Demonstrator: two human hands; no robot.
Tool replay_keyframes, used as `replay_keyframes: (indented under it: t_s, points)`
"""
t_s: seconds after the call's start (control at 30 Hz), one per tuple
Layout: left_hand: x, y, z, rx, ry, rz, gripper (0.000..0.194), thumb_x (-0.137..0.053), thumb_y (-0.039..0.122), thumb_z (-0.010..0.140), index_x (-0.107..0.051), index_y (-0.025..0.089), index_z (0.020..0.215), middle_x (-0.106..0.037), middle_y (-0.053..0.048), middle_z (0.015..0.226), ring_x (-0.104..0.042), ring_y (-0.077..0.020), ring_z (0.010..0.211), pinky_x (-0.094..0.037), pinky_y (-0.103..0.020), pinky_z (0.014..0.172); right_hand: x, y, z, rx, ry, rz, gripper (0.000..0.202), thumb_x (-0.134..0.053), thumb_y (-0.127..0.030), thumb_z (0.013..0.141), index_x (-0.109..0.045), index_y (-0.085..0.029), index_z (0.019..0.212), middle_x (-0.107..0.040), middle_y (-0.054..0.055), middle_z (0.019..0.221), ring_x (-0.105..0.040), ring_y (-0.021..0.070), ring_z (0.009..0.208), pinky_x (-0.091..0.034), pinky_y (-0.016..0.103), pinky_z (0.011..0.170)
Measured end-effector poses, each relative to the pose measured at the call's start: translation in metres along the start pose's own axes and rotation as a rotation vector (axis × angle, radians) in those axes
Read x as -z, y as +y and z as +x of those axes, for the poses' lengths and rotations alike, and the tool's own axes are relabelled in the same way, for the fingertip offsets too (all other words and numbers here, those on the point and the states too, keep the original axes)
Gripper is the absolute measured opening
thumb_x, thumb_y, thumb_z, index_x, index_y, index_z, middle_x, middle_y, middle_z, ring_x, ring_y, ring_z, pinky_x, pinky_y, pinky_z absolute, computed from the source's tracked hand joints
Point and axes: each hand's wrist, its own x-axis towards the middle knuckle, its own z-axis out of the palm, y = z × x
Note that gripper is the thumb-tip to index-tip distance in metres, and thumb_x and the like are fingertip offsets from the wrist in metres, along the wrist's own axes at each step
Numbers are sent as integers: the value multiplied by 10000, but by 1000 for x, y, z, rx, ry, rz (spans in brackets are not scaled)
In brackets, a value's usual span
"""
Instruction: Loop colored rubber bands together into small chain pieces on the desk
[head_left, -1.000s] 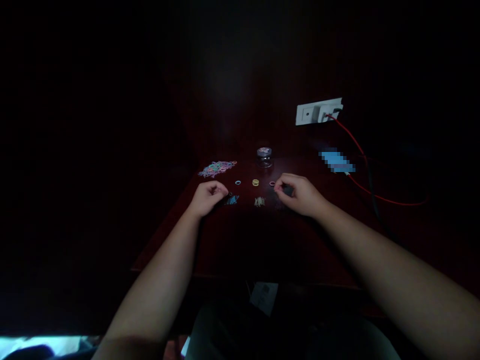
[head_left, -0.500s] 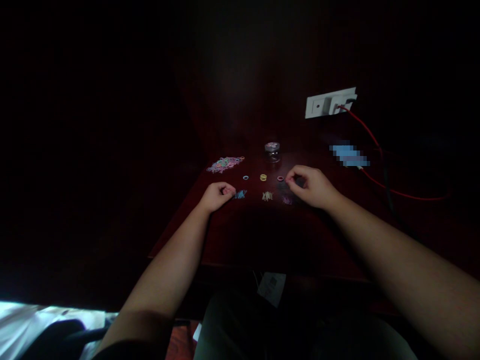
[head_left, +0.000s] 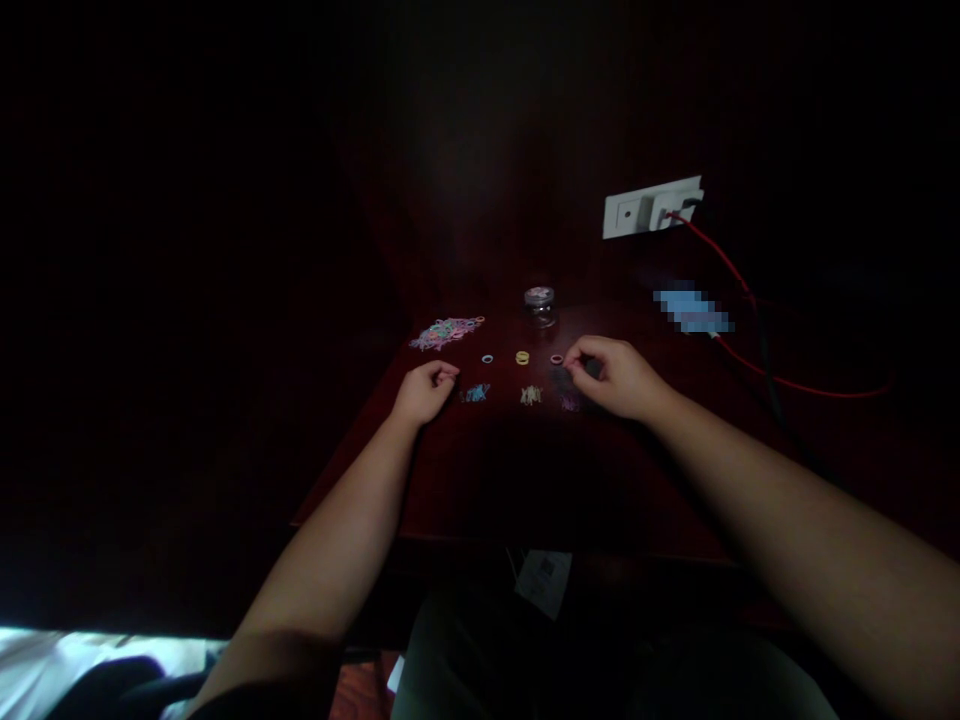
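Observation:
My left hand (head_left: 426, 391) is closed, thumb and fingers together, just left of a small heap of blue bands (head_left: 475, 393); whatever it may hold is too small to make out. My right hand (head_left: 611, 376) pinches beside a pink ring-shaped band (head_left: 556, 359), and I cannot tell whether it grips anything. A purple heap (head_left: 570, 402) of bands lies below its fingertips. Between the hands are a yellow heap (head_left: 531, 396) of bands and yellow rings (head_left: 522, 358). One light blue ring (head_left: 487, 359) lies above the blue heap.
A mixed pile of colourful bands (head_left: 448, 332) lies at the back left. Behind the rings stands a small clear jar (head_left: 540, 303). On the right, a red cable (head_left: 817, 388) runs from a wall socket (head_left: 652, 207) to a blurred blue object (head_left: 691, 311) on the dark table (head_left: 480, 480).
My left hand has drawn back slightly to the left, away from the blue heap. My right hand stays by the pink ring. The whole view has shifted a little.

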Motion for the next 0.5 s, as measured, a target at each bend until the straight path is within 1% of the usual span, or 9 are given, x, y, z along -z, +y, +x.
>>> replay_keyframes:
  t_s: [0.07, 0.17, 0.27, 0.37, 0.5]
  points:
    - [1, 7, -5, 28, 48, 73, 295, -552, 421, 814, -684, 183, 927, -664, -24, 753, -569, -143, 634, -434, -256, 620, -1, 0, 0, 1, 1, 11, 91, -543, -137, 752, -621, -168, 788, -656, 41, 798, -567, 150, 676, -407, 266, 626]
    - [-5, 20, -12, 22, 12, 173, 395, -592, 561, 777, -640, 208, 946, -668, -31, 816, -600, -172, 701, -436, -275, 640, -2, 0, 0, 8, 9, 38, 98, -546, -125, 739, -624, -167, 781, -662, 47, 812, -571, 153, 687, -418, 270, 637]
    - [-17, 33, -15, -13, 8, 281, 480, -615, 627, 735, -609, 203, 960, -661, -65, 875, -608, -215, 799, -442, -308, 696, -3, -1, 0, 10, 12, 51, 97, -550, -124, 737, -629, -167, 773, -662, 46, 806, -571, 149, 685, -423, 267, 640]
    - [-28, 42, -15, -17, 27, 335, 444, -645, 579, 733, -590, 200, 957, -657, -76, 890, -605, -225, 804, -442, -323, 715, -3, -2, 0, 7, 24, 36, 97, -552, -129, 740, -633, -167, 780, -661, 38, 792, -560, 135, 655, -418, 256, 631]
    - [-33, 47, -14, -29, 24, 344, 285, -647, 442, 768, -585, 213, 925, -658, -54, 866, -602, -205, 761, -439, -313, 698, -3, -3, 1, 17, 34, 21, 89, -551, -128, 732, -627, -165, 762, -655, 33, 778, -552, 128, 641, -409, 248, 621]
